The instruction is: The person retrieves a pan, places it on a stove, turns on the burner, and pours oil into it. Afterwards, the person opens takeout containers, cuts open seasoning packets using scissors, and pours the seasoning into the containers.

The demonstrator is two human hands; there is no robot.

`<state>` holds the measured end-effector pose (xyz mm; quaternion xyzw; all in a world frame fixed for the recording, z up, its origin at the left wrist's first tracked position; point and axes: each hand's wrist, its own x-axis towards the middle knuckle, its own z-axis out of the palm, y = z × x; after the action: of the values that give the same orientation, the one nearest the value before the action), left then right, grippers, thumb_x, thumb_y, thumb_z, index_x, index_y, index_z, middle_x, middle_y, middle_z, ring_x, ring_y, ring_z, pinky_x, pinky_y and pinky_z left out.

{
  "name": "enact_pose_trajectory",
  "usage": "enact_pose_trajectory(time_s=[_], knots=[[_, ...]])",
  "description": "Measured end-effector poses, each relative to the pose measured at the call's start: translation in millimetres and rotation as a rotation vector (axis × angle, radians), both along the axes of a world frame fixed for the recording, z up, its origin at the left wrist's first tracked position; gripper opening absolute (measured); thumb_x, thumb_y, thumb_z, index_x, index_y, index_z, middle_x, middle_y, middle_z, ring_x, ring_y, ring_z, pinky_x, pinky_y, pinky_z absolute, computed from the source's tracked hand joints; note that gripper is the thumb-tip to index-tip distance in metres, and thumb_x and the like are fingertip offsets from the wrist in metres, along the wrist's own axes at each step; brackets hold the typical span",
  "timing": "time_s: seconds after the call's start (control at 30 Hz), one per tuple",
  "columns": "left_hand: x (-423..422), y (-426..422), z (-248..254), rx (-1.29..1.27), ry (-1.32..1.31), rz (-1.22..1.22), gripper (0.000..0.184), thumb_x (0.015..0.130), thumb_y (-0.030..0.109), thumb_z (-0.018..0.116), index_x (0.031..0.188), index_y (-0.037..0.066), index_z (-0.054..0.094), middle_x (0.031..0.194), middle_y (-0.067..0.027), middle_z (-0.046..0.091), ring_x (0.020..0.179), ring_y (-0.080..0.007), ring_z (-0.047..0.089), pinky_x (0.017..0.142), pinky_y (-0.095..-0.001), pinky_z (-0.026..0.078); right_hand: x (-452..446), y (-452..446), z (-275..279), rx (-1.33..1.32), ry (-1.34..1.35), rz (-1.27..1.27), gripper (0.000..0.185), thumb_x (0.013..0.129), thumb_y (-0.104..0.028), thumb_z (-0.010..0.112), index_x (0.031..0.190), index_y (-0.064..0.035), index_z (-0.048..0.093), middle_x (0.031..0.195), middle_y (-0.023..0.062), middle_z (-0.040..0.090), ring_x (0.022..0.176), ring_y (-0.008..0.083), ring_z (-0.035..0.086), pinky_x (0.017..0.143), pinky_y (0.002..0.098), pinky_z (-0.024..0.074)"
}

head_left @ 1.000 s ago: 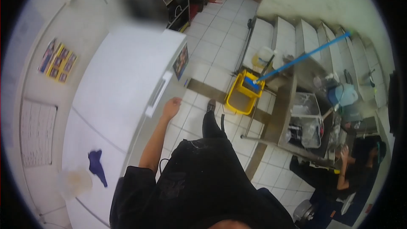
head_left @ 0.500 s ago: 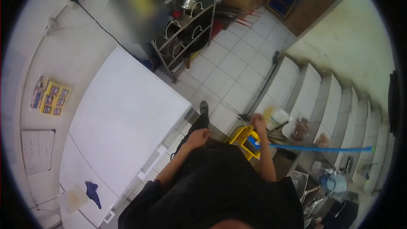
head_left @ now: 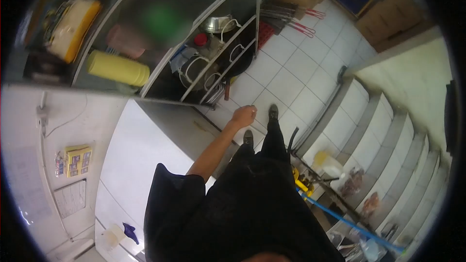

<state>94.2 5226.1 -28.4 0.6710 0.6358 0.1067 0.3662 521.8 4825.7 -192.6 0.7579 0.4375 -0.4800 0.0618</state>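
Note:
My left hand [head_left: 244, 116] is stretched forward over the tiled floor, its fingers curled in loosely, and I see nothing in them. Beyond it stands a metal rack [head_left: 221, 43] whose lower shelves hold pots with white handles, among them a shiny steel pot [head_left: 217, 24]. Left of my forearm lies the white top of a long chest or counter [head_left: 141, 150]. My right hand is out of view. To my right are a yellow plastic frame [head_left: 303, 183] and a long blue handle [head_left: 347, 223], partly hidden by my black clothing.
Tiled steps [head_left: 340, 116] rise on the right, with a jug of yellowish liquid [head_left: 329, 164] and bagged items on them. Red-handled wire racks [head_left: 284, 14] and cardboard boxes [head_left: 393, 17] stand at the back. A yellow cylinder [head_left: 118, 68] lies on the upper shelf.
I have stepped forward and the view has swung, so the rack is nearer. My left hand has moved forward. My right hand, earlier near the yellow frame, has left view.

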Motion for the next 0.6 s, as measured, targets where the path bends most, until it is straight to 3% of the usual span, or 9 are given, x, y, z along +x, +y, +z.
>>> enact_pose_trajectory(time_s=[0.1, 0.2, 0.23, 0.3, 0.33, 0.4, 0.43, 0.53, 0.6], knots=[[-35, 46, -95, -0.037, 0.165, 0.072, 0.016, 0.089, 0.019, 0.055, 0.097, 0.011, 0.067, 0.098, -0.0156, 0.068, 0.093, -0.0357, 0.065, 0.083, -0.0456, 0.051, 21, 59, -29, -0.048, -0.033, 0.112, 0.018, 0.09, -0.02, 0.055, 0.099, -0.0058, 0.063, 0.07, 0.0091, 0.059, 0.062, 0.0228, 0.059, 0.054, 0.0377, 0.0461], [-84, 77, -107, -0.171, 0.091, 0.381, 0.017, 0.089, 0.017, 0.053, 0.097, 0.01, 0.067, 0.102, -0.0161, 0.068, 0.094, -0.0358, 0.065, 0.084, -0.0455, 0.051, 50, 158, -99, 0.167, -0.085, 0.358, 0.015, 0.088, -0.018, 0.057, 0.097, -0.0067, 0.063, 0.069, 0.0083, 0.057, 0.063, 0.024, 0.06, 0.054, 0.0385, 0.046], [-110, 79, -135, -0.056, 0.138, 0.571, 0.018, 0.09, 0.017, 0.052, 0.097, 0.008, 0.067, 0.104, -0.0165, 0.067, 0.094, -0.0347, 0.065, 0.085, -0.0457, 0.05, 72, 185, -138, 0.316, 0.185, 0.45, 0.019, 0.09, -0.022, 0.054, 0.096, -0.0064, 0.063, 0.068, 0.0092, 0.057, 0.062, 0.0242, 0.06, 0.053, 0.0376, 0.0456], [-178, 82, -213, 0.088, 0.19, 0.865, 0.023, 0.093, 0.019, 0.051, 0.098, 0.003, 0.066, 0.108, -0.0193, 0.066, 0.095, -0.0354, 0.064, 0.085, -0.0458, 0.05, 19, 326, -54, 0.135, 0.429, -0.223, 0.027, 0.101, -0.028, 0.047, 0.101, -0.0046, 0.061, 0.081, 0.0075, 0.063, 0.066, 0.0155, 0.061, 0.056, 0.032, 0.0502], [-201, 85, -226, 0.109, 0.321, 0.974, 0.026, 0.094, 0.021, 0.051, 0.101, 0.0, 0.065, 0.109, -0.0222, 0.065, 0.095, -0.0382, 0.064, 0.085, -0.0463, 0.05, -10, 378, -33, 0.045, 0.575, -0.706, 0.028, 0.101, -0.029, 0.048, 0.101, -0.0038, 0.061, 0.081, 0.0079, 0.065, 0.068, 0.0157, 0.063, 0.06, 0.0299, 0.052], [-251, 91, -256, 0.134, 0.554, 1.212, 0.035, 0.096, 0.024, 0.05, 0.107, -0.007, 0.063, 0.11, -0.0282, 0.062, 0.095, -0.0437, 0.062, 0.086, -0.0474, 0.05, -37, 427, -34, 0.226, 0.693, -0.676, 0.027, 0.101, -0.029, 0.051, 0.103, -0.0042, 0.061, 0.08, 0.0068, 0.065, 0.069, 0.0153, 0.063, 0.065, 0.0286, 0.053], [-279, 91, -269, 0.205, 0.656, 1.237, 0.038, 0.097, 0.026, 0.05, 0.109, -0.008, 0.061, 0.113, -0.0292, 0.061, 0.096, -0.0446, 0.061, 0.087, -0.0476, 0.049, -64, 459, 4, 0.227, 0.597, -0.527, 0.026, 0.1, -0.028, 0.052, 0.101, -0.0042, 0.061, 0.08, 0.0063, 0.064, 0.068, 0.0142, 0.063, 0.066, 0.0282, 0.0526], [-364, 100, -308, 0.752, 0.899, 0.759, 0.046, 0.099, 0.03, 0.049, 0.117, -0.012, 0.057, 0.119, -0.032, 0.058, 0.1, -0.0472, 0.06, 0.092, -0.0481, 0.047, -94, 472, -16, 0.161, 0.498, -0.423, 0.02, 0.1, -0.021, 0.05, 0.102, -0.0049, 0.062, 0.084, 0.0043, 0.064, 0.077, 0.0125, 0.063, 0.067, 0.026, 0.0509], [-397, 120, -315, 0.791, 0.814, 0.844, 0.046, 0.099, 0.03, 0.05, 0.116, -0.012, 0.057, 0.118, -0.0315, 0.059, 0.1, -0.0464, 0.06, 0.092, -0.0476, 0.046, -107, 461, -35, 0.123, 0.476, -0.394, 0.02, 0.099, -0.019, 0.05, 0.101, -0.0037, 0.062, 0.085, 0.004, 0.064, 0.077, 0.0134, 0.063, 0.067, 0.0263, 0.0509]])
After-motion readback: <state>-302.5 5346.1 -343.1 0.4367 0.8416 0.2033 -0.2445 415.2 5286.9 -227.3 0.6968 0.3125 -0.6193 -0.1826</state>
